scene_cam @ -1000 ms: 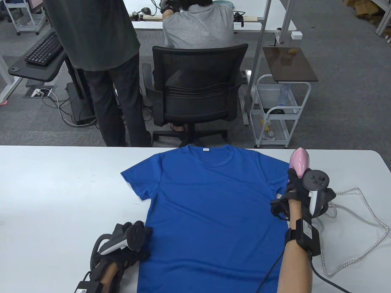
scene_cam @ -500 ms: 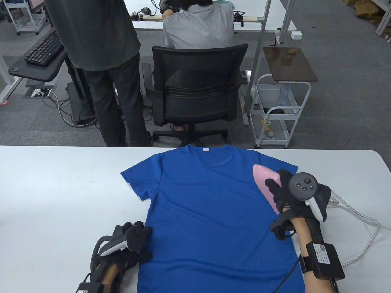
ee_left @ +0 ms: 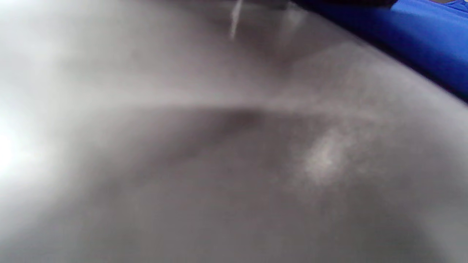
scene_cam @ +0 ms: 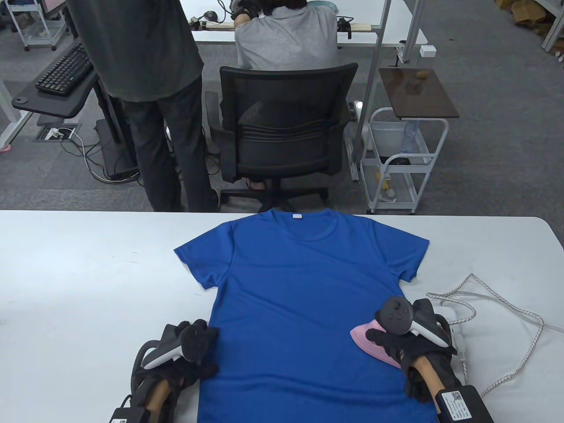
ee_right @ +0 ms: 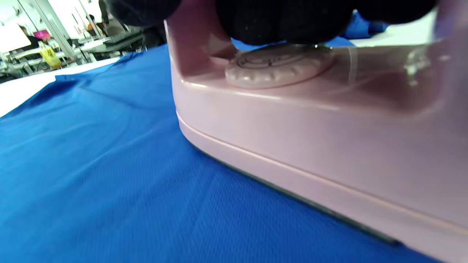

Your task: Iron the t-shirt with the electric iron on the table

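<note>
A blue t-shirt (scene_cam: 304,299) lies flat on the white table (scene_cam: 88,273), collar at the far edge. My right hand (scene_cam: 396,346) grips the handle of a pink electric iron (scene_cam: 368,339), which sits flat on the shirt's lower right part. In the right wrist view the iron (ee_right: 310,120) rests sole-down on the blue cloth (ee_right: 91,164), with my gloved fingers (ee_right: 285,18) around its handle. My left hand (scene_cam: 194,357) rests on the shirt's lower left edge; how its fingers lie does not show. The left wrist view is blurred, with a strip of shirt (ee_left: 420,33) at the top right.
The iron's white cord (scene_cam: 506,308) loops over the table to the right of the shirt. Beyond the far edge stand an office chair (scene_cam: 282,128) with a seated person, a standing person (scene_cam: 145,88) and a white cart (scene_cam: 401,163).
My right hand has carried the iron from upright at the shirt's right sleeve, down onto the shirt, then drawn it toward me to the lower right hem. The left hand has stayed put.
</note>
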Tool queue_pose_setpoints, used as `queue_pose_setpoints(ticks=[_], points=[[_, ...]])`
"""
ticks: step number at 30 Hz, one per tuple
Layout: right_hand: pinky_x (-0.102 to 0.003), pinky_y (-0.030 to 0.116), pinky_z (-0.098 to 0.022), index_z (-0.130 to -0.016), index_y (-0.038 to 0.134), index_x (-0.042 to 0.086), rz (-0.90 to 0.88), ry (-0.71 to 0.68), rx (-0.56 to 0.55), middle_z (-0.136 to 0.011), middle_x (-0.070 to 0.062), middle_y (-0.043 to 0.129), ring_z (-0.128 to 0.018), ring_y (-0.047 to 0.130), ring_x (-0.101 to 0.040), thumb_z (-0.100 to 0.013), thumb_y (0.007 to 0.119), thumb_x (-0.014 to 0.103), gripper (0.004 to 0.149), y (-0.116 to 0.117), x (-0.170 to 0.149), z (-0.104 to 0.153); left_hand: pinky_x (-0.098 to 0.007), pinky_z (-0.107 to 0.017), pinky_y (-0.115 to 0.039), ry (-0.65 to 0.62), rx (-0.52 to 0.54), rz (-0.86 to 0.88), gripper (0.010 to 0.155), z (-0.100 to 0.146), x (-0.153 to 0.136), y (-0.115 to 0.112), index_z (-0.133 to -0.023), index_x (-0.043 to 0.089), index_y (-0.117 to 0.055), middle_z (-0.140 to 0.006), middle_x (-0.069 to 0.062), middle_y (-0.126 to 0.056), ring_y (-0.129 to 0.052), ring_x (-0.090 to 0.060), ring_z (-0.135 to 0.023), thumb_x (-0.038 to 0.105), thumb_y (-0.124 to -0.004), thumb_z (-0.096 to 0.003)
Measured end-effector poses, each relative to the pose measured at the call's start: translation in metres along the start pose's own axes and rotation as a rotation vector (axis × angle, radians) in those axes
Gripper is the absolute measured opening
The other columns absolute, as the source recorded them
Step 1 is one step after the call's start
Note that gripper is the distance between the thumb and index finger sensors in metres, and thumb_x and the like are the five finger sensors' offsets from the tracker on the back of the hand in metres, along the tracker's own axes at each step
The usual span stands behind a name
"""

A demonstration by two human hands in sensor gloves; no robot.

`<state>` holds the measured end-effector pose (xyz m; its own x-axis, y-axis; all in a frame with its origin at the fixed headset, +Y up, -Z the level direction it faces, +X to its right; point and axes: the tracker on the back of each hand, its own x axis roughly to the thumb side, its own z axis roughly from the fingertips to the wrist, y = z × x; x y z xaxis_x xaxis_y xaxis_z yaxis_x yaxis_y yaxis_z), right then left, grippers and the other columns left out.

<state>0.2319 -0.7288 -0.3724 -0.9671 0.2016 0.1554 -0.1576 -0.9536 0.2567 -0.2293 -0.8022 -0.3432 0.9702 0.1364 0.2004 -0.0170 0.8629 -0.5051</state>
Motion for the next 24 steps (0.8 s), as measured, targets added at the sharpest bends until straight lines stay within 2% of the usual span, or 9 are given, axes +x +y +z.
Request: queue_pose_setpoints(ticks=[5,9,24], points=[[-0.056,0.077,-0.044,-0.1,0.066,0.006,0.02,0.009,0.004,-0.075,-0.021,0.083,-0.053,0.088,-0.036,-0.044,0.062,0.049,0.071,0.002,0.002,0.003,-0.06,-0.076,-0.03,0.003,0.001,0.001,0.083,0.0,0.0,0.0,-0.111,0.034,-0.025,-0.119,-0.002,-0.016,-0.02,-0.04,-0.109,0.058,-0.065,-0.0421],[-0.057,0.075,-0.044,-0.1,0.067,0.005,-0.028,-0.022,0.037,-0.074,-0.023,0.083,-0.053,0.087,-0.038,-0.044,0.061,0.049,0.072,0.003,0.001,0.009,-0.06,-0.076,-0.031,0.012,0.005,-0.001,0.083,0.0,0.0,0.0,-0.111,0.034,-0.026,-0.119,-0.001,-0.017,-0.021,-0.04,-0.109,0.058,-0.065,-0.0418],[-0.057,0.076,-0.045,-0.098,0.071,0.007,-0.006,-0.179,0.078,-0.074,-0.021,0.084,-0.053,0.088,-0.038,-0.045,0.064,0.051,0.07,0.016,0.006,0.064,-0.059,-0.076,-0.03,0.012,0.004,0.016,0.084,0.0,-0.001,0.0,-0.111,0.035,-0.026,-0.119,-0.001,-0.017,-0.019,-0.038,-0.109,0.058,-0.065,-0.0412]])
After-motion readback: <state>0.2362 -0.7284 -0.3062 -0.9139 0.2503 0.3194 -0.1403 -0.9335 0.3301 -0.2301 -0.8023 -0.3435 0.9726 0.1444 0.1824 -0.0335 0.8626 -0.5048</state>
